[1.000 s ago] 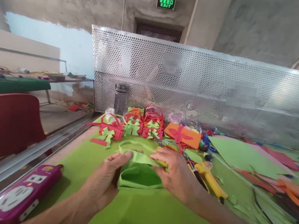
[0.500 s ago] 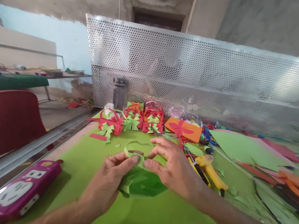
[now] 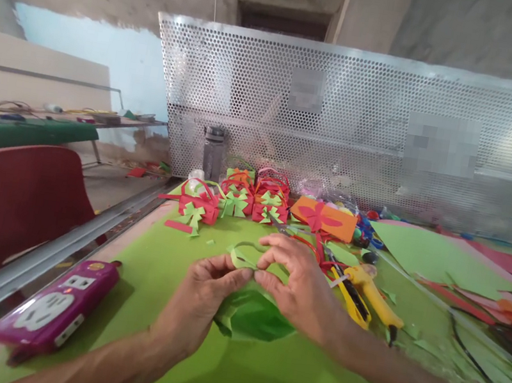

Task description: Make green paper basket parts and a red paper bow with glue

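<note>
The green bag (image 3: 262, 319) is located at the center of the table (image 3: 189, 365), just in front of the wearer, under both hands. The left hand (image 3: 193, 298) grips the strap (image 3: 237, 258) between thumb and fingers; the right hand (image 3: 303, 289) pinches at the same junction, thumb tip close to the left thumb, other fingers curled above. Status, as judged: the body is formed, with its mouth open; the strap is curved into a loop above the rear edge. Whether either strap end is bonded cannot be told, as the fingers cover the junction. Attachment appears to be in progress. No bow is visible on the exposed side, whereas the red bags (image 3: 208, 211) at the rear carry bows (image 3: 193, 213); that item appears outstanding. Orientation: the mouth faces upward and toward the wearer; the long axis runs roughly left to right.
</note>
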`<state>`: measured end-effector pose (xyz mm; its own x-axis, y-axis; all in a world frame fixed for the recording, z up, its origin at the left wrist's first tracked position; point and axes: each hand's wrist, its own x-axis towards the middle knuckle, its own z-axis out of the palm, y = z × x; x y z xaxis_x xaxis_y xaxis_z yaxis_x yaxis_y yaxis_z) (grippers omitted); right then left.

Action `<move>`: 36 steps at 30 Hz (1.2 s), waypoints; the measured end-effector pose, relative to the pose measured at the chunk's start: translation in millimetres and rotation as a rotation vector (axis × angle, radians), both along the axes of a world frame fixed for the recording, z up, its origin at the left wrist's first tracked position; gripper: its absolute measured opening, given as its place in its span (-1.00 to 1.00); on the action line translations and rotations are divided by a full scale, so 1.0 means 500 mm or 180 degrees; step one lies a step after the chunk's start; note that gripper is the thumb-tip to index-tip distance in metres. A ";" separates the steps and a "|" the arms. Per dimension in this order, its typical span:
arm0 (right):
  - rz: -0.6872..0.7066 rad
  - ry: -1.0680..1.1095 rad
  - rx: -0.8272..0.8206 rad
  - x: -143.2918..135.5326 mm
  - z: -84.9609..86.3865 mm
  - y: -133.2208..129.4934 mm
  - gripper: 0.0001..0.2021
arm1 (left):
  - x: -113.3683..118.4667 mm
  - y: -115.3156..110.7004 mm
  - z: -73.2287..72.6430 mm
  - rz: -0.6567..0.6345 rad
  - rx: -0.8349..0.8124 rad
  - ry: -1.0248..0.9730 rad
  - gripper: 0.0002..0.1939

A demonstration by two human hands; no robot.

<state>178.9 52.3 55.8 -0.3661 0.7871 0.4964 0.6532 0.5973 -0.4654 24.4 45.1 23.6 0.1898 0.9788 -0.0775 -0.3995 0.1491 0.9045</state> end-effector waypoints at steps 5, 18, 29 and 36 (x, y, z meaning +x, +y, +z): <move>0.0120 -0.0003 -0.0017 0.002 -0.001 -0.003 -0.91 | 0.001 -0.003 0.004 0.0096 0.0066 0.0230 -0.81; 0.0069 0.0014 -0.0139 -0.005 0.004 -0.008 -0.94 | 0.002 -0.003 0.004 0.0070 0.0250 0.0485 -0.76; 0.0321 -0.0258 0.0332 -0.004 0.001 -0.009 -0.86 | 0.004 0.001 -0.003 -0.0080 0.0473 0.0587 -0.80; 0.0232 -0.0298 0.0306 -0.006 0.003 -0.008 -0.87 | 0.003 0.000 -0.001 -0.0199 0.0439 0.0482 -0.82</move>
<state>176.1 48.1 57.3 -0.4687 0.7073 0.5291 0.6445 0.6835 -0.3428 25.7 45.2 23.1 0.2469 0.9688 0.0239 -0.2511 0.0401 0.9671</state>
